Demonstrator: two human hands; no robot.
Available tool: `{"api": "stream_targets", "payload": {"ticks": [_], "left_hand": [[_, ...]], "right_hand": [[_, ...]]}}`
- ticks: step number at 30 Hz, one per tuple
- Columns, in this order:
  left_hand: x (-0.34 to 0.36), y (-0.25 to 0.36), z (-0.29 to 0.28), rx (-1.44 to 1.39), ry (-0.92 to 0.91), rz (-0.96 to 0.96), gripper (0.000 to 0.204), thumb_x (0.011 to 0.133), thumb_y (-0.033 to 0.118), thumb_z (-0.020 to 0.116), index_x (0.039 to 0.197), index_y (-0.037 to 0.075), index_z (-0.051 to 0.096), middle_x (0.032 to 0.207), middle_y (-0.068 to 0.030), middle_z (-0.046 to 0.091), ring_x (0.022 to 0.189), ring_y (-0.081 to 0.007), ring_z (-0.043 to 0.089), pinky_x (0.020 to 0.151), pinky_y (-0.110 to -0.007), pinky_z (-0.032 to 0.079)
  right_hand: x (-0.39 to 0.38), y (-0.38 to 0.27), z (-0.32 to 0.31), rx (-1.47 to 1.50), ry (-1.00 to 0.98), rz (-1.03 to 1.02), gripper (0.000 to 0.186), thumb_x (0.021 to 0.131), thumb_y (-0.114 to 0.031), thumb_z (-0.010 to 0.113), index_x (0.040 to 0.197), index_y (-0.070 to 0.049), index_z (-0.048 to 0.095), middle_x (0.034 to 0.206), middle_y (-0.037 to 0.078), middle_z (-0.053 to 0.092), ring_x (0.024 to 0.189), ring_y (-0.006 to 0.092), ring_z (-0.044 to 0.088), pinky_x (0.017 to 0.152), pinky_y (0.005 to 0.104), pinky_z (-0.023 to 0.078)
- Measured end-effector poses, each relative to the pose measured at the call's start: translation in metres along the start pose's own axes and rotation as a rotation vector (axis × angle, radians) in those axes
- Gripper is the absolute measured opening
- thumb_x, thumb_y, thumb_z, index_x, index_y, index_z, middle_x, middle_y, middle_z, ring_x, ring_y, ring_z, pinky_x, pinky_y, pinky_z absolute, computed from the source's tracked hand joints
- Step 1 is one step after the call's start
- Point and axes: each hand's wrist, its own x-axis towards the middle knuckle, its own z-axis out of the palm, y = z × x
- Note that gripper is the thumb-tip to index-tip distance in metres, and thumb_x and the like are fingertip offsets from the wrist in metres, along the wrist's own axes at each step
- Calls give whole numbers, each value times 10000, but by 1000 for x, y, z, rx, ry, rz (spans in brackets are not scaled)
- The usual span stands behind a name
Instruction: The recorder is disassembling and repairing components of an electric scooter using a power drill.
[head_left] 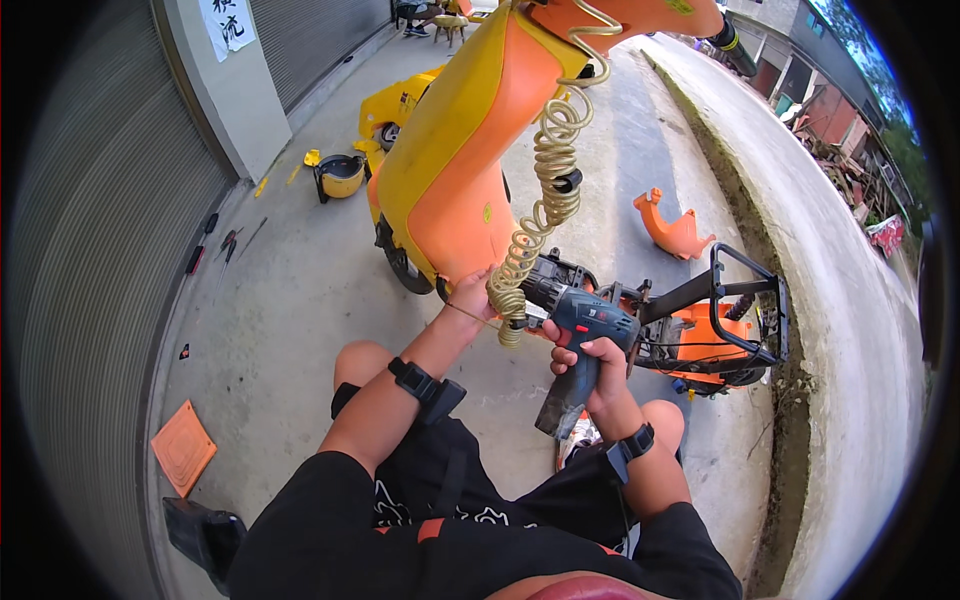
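Note:
A blue-grey cordless drill (596,318) is in my right hand (598,372), whose fingers wrap its handle. The chuck end points left, toward the lower part of the scooter. My left hand (470,296) is at the lower edge of the scooter's orange and yellow front panel (470,150); a beige coiled cable (540,220) hangs in front of its fingers, so their grip is hidden. To the right of the panel lies the scooter's bare black frame (690,300), with an orange rear part (708,338) beneath it.
A loose curved orange cover (672,228) lies beyond the frame. On the left ground are a yellow helmet (342,178), hand tools (230,242), an orange square panel (184,446) and a black object (204,540). Another yellow scooter (390,105) stands behind. A concrete kerb (735,195) runs along the right.

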Motion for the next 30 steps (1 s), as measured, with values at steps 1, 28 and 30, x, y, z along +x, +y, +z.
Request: {"api": "stream_targets", "payload": {"ticks": [1,28,30], "left_hand": [[-3,1,2,-47,-28,-35,237,990,297,488,1012,77,573,833,-19,608,687,-133,607,604,-273,523],[6,-3,-1,-365,-107,-105,238,969,306,537,900,78,531,720,-1,550,647,-149,550,626,-279,478],[-1,3,9,-300,-94,-80,240,966,307,545,912,73,540,724,1,546,653,-143,547,634,-275,477]], "right_hand": [[0,1,1,-1,0,6,642,713,-93,526,1328,7,375,1233,204,572,690,142,540,719,322,492],[2,4,1,38,-17,-6,732,707,-85,538,1403,-46,313,1253,227,549,666,130,528,689,312,483],[2,4,1,31,-16,-11,729,707,-86,539,1399,-42,315,1253,226,549,666,129,528,688,311,481]]}}
